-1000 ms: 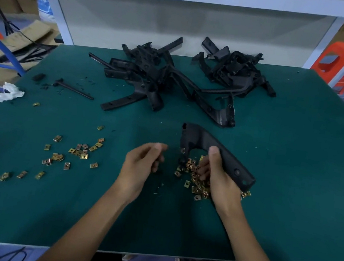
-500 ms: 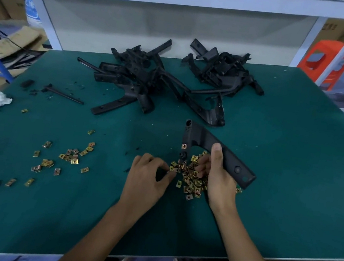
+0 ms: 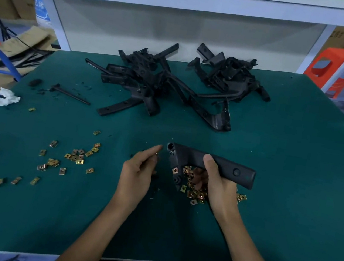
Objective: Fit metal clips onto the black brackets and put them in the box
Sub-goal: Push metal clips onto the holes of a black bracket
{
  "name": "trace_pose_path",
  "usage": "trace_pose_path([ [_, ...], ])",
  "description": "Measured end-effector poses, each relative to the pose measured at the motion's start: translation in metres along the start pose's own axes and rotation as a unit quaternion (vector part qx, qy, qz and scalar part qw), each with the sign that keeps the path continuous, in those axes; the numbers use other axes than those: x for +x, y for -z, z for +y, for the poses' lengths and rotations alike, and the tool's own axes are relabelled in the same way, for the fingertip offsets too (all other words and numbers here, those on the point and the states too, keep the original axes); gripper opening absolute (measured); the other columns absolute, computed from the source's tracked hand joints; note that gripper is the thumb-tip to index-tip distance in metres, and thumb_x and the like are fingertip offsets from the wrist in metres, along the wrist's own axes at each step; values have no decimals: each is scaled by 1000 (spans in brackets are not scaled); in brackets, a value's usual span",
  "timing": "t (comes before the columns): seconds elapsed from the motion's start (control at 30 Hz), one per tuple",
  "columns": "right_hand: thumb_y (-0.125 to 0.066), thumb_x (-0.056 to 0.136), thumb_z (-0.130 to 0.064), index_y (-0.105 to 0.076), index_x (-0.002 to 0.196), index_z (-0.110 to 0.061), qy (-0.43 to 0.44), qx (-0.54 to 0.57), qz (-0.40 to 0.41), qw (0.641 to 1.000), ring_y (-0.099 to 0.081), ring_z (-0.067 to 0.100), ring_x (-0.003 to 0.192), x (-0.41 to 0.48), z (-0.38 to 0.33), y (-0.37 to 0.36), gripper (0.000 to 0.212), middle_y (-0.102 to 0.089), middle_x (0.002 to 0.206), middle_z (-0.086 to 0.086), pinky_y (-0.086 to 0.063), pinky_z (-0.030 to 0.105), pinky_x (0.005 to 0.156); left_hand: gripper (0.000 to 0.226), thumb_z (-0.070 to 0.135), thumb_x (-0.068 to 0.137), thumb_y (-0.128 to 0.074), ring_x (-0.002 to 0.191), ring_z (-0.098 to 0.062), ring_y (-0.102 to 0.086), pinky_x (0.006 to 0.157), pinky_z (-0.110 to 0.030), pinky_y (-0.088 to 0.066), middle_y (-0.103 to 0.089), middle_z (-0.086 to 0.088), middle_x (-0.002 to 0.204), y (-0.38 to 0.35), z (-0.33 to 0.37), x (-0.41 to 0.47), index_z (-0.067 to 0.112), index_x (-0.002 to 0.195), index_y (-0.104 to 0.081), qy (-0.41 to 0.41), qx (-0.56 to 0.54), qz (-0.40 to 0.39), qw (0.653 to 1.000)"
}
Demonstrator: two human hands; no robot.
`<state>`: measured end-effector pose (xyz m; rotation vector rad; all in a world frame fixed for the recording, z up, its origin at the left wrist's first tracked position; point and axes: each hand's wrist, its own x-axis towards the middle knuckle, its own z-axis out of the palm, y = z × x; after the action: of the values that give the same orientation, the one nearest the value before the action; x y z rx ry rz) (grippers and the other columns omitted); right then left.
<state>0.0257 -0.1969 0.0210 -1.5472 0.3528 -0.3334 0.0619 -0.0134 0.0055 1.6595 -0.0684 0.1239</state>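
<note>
You are at a green bench (image 3: 278, 202) with a white shelf frame behind it.

Your right hand (image 3: 223, 187) grips the black bracket (image 3: 187, 155) near its middle, thumb on top and fingers curled under. The bracket is lifted a little, above a pile of clips (image 3: 196, 193).

Your left hand (image 3: 137, 174) is just to the left of the bracket, close but not touching. Its thumb and first finger are pinched together, and a tiny gold clip (image 3: 156, 154) peeks out between them. It is too small to see well.

The long arm of the bracket runs from left to right and dips a little at the right end. At its left end a short leg turns down toward you. The corner with the round hole points at your left hand, so that hand is nearer to it. One gold clip looks to be on the short leg already.

I think the next move is a short push to the right with the clip into that left corner.

More loose clips (image 3: 75, 157) lie well to the left of the bracket. A heap of brackets (image 3: 142, 81) waits beyond it. I cannot see the box.
</note>
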Motion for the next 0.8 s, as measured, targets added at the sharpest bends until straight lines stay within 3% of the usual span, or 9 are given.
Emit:
trace_pose_path([
  [0.13,-60,88,-58,-68,73,-5,0,-29,-33,999,-67,13,63,0,0,1,56,-72,68,9,-48,13,62,17,8,99,-60,77,-4,-60,65,-17,-51,-69,15,82,2,1,2,21,106,-69,37,-48,2,998],
  [0.23,-61,89,-60,-67,69,-5,3,-54,-39,998,-67,11,66,0,0,0,59,-72,67,7,-47,13,64,14,6,98,-61,68,-3,-55,62,-18,-49,-65,14,73,2,5,1,16,97,-70,45,-68,-9,997],
  [0.33,-59,89,-63,-62,60,-10,2,-74,-48,996,-66,13,64,0,0,0,60,-69,62,7,-48,16,64,13,4,98,-60,63,-5,-52,60,-18,-47,-63,9,72,3,7,1,12,97,-70,44,-93,-20,995],
  [0.53,-63,95,-53,-64,70,-14,20,-80,-54,995,-65,5,63,0,2,-1,46,-69,67,5,-47,12,62,9,2,98,-58,62,-8,-53,60,-19,-47,-63,7,73,12,8,3,6,105,-62,61,-143,-60,986],
  [0.63,-64,96,-49,-66,65,-15,8,-73,-75,994,-66,12,61,1,1,-1,46,-69,64,4,-48,16,61,15,2,98,-58,62,-11,-52,60,-20,-46,-61,2,74,18,8,5,7,112,-55,89,-190,-82,974],
  [0.8,-66,92,-54,-67,65,-26,-9,-93,-96,991,-66,8,62,-1,0,1,39,-69,65,-3,-49,22,64,21,9,90,-65,62,-12,-51,59,-20,-46,-59,-1,73,24,8,9,10,109,-56,122,-230,-112,959],
])
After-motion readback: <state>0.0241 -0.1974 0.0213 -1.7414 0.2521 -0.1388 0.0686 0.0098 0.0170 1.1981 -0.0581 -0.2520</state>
